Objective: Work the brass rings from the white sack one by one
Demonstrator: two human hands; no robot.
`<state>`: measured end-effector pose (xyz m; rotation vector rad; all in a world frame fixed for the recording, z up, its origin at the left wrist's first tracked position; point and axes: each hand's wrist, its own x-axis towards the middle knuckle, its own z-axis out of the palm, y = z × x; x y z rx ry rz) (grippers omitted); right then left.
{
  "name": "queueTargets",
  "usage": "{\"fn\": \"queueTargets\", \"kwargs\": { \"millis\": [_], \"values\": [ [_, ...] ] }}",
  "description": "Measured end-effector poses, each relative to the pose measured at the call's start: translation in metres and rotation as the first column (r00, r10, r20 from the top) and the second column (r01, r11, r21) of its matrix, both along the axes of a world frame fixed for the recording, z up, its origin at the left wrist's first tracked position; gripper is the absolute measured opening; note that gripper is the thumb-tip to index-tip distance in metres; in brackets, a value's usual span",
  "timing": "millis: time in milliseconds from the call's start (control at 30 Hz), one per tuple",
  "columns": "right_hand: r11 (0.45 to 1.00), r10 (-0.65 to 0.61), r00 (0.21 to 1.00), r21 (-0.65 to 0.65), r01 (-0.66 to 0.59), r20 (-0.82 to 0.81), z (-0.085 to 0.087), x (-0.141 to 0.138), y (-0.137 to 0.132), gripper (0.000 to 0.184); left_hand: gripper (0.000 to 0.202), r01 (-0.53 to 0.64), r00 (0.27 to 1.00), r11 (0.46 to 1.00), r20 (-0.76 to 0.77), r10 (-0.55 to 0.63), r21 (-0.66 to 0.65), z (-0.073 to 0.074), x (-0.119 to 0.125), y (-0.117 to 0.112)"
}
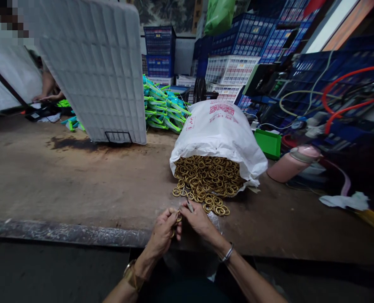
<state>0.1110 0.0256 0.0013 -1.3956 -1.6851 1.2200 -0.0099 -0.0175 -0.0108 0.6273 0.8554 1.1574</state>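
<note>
Both hands meet at the table [63, 181] edge. Left hand [163, 231] is curled shut around brass rings [176, 219], and right hand [199, 221] pinches a small grey piece against them, fingertips closed. Just beyond the hands, a white sack [220, 130] lies on its side, spilling a ring pile [206, 179]. Farther left of them, a white panel [95, 71] stands upright.

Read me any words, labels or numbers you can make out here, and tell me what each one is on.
White sack spilling brass rings: red printed characters, too blurred to read.
Blue crates: small yellow labels, too small to read.
White crate: small yellow label, unreadable.
Nothing else carries legible text.
</note>
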Motion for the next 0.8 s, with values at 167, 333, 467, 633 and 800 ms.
{"fn": "queueTargets", "kwargs": {
  "millis": [167,333,467,633,800],
  "values": [
    [0.999,-0.001,1.0,-0.039,0.0,-0.027,0.003,0.001,0.0,0.018,0.027,-0.009,1.0,1.0,-0.014,0.009,0.025,-0.005,0.001,-0.001],
    [0.998,0.028,0.993,-0.055,-0.034,-0.115,0.001,0.001,-0.001,0.018,0.026,-0.014,1.0,0.999,-0.025,0.016,0.049,-0.006,0.001,-0.001],
    [0.998,0.024,0.995,-0.053,-0.03,-0.095,0.001,0.003,-0.003,0.019,0.025,-0.004,1.0,0.998,-0.024,0.006,0.057,-0.004,0.0,-0.002],
    [0.98,0.098,0.962,0.145,-0.138,0.256,0.001,0.009,-0.011,0.012,0.026,-0.034,0.998,0.998,-0.046,0.036,0.049,-0.008,-0.001,-0.002],
    [0.943,0.174,0.863,0.172,-0.284,0.474,-0.003,0.011,-0.017,0.023,0.023,-0.024,0.99,0.994,-0.133,0.039,0.109,-0.015,-0.002,-0.002]
  ]
}}
